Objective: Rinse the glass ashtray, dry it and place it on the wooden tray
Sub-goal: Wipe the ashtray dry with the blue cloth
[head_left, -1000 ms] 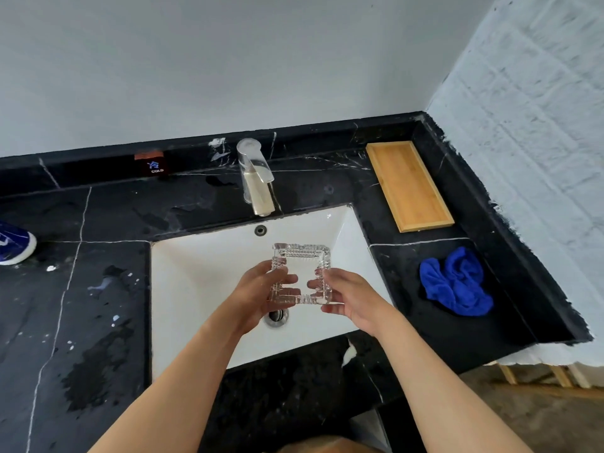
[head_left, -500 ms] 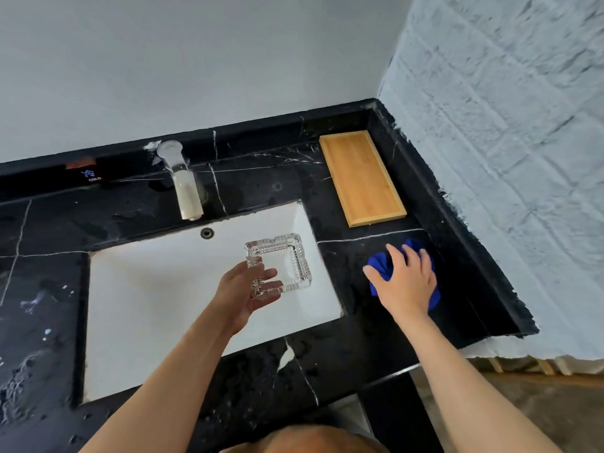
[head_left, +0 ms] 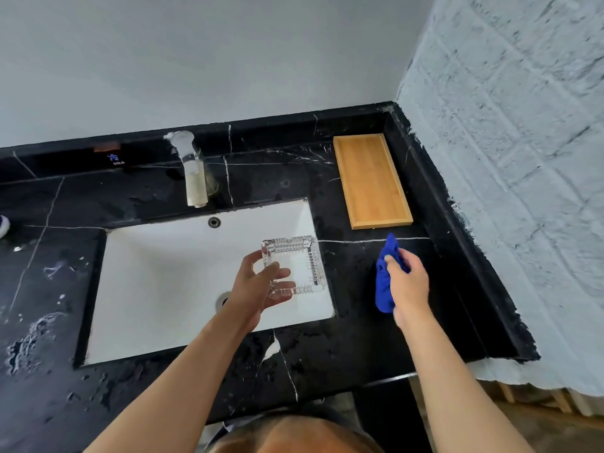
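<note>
My left hand (head_left: 261, 289) holds the square clear glass ashtray (head_left: 299, 261) by its near left corner, above the right side of the white sink (head_left: 163, 282). My right hand (head_left: 408, 286) grips a blue cloth (head_left: 384, 282), lifted off the black counter to the right of the sink; the cloth hangs down from my fingers. The wooden tray (head_left: 371, 181) lies bare on the counter in the far right corner, beyond the cloth.
A chrome tap (head_left: 192, 171) stands behind the sink, with no water running that I can see. The black marble counter (head_left: 359, 338) is wet in patches on the left. A white brick wall (head_left: 506, 158) borders the counter's right edge.
My right hand let go of the ashtray, reached right onto the blue cloth, and has now picked it up. My left hand alone keeps the ashtray. The view swung right.
</note>
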